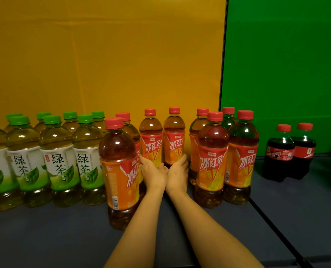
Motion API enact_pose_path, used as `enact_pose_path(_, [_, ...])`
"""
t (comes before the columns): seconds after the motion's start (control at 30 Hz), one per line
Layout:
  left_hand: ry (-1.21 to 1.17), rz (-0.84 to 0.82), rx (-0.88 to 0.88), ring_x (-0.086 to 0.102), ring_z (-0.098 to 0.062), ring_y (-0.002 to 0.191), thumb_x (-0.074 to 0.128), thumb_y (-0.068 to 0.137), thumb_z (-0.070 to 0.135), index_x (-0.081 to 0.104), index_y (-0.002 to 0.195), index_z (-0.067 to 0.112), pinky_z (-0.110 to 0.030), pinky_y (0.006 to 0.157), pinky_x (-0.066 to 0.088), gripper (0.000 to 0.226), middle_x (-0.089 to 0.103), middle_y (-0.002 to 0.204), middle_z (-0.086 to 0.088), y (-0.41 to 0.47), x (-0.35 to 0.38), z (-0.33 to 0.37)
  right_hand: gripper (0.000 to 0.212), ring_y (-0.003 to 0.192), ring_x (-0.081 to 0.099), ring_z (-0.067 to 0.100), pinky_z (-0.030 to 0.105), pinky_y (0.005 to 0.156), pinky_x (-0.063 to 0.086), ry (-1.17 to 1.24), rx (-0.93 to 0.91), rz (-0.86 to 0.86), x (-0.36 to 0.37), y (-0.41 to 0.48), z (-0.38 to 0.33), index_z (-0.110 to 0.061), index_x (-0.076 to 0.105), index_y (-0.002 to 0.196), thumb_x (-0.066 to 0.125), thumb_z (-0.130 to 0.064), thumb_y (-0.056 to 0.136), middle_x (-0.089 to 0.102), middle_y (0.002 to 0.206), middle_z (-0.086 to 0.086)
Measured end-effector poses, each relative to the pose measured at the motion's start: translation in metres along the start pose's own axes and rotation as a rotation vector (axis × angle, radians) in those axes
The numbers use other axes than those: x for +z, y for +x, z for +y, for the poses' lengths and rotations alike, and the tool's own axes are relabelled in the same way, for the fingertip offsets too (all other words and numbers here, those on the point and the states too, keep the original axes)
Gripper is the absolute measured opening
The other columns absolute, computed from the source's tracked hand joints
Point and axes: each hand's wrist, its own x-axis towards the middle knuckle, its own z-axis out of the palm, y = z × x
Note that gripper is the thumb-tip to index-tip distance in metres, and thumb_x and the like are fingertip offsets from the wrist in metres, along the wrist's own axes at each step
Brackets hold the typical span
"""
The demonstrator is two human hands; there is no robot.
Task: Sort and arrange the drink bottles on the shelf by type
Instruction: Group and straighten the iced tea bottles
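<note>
Two arms reach deep into the red-capped iced-tea cluster at the middle of the shelf (67, 238). The left hand (153, 172) wraps the foot of the left back bottle (151, 141). The right hand (178, 171) curls round the right back bottle (174, 141) just beside it, in front of the yellow backdrop (102, 55). Green-tea bottles (58, 161) stand grouped at the left, and cola bottles (290, 151) stand well apart at the right.

The danger lies in the squeeze. The forearms pass between the front-left bottle (120, 171) and the front-right bottle (212, 161), each close to an arm. Drawing the pair forward with elbows spread could topple either one, and a fall leftward would probably strike the green-tea rows. Gripped so low, the held bottles look top-heavy and apt to tip.
</note>
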Motion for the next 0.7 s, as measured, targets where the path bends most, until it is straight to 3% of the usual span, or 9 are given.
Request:
enact_pose_path(0.3, [0.023,-0.019,-0.001,0.023,-0.033,0.140,0.063,0.083,0.009,0.007,0.144,-0.001,-0.043,0.115,0.024,0.083,0.023,0.150,-0.021,-0.006,-0.003,0.001,0.073,0.129,0.043,0.033,0.039,0.102,0.042,-0.041,-0.028,0.018,-0.007,-0.015,0.001,-0.001,0.015,0.142,0.056,-0.030,0.089,0.036,0.142,0.018])
enact_pose_path(0.7, [0.034,-0.045,-0.042,0.028,-0.033,0.137,0.062,0.084,0.007,0.006,0.143,-0.001,-0.041,0.112,0.029,0.082,0.026,0.147,-0.021,-0.010,-0.006,0.005,0.068,0.125,0.047,0.031,0.039,0.099,0.043,-0.028,-0.034,0.017,-0.009,-0.018,0.005,-0.004,0.022,0.139,0.057,-0.030,0.088,0.042,0.139,0.016])
